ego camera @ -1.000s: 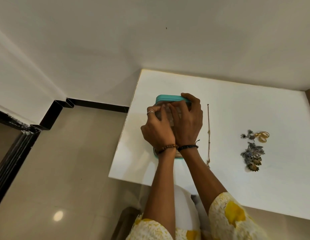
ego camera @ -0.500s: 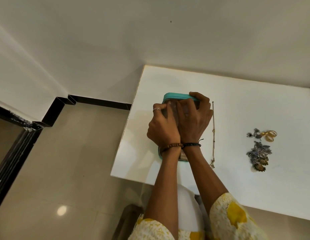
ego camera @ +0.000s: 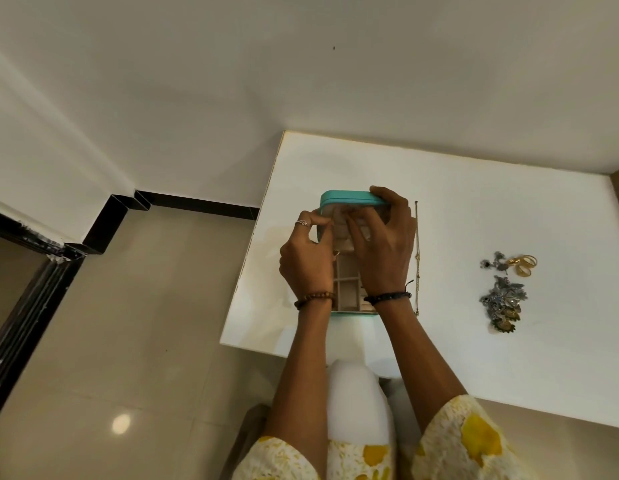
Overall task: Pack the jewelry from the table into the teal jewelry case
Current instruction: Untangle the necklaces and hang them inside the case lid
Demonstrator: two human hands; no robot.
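From my seat the teal jewelry case (ego camera: 349, 199) sits at the centre of the frame near the left edge of the white bench (ego camera: 474, 209), lid raised. My right hand (ego camera: 384, 244) has its fingers curled over the lid's top edge, holding it up, while my left hand (ego camera: 306, 258) pinches something small at the lid's inner left side — I cannot tell what, the fingers hide it. The cream compartments (ego camera: 348, 289) show between my wrists.

My main worry is the case's place: it lies close to the bench's left edge, so a push sideways could, I judge, slide it toward the floor. If the right hand lets the lid go early, it may drop onto the left fingers or whatever they pinch. The thin chain (ego camera: 417, 258) lies just right of the case, beside my right wrist — a careless sweep of the forearm could drag it off the near edge. The silver cluster (ego camera: 503, 303) and gold rings (ego camera: 524, 265) at mid-right are well apart and not yet packed.
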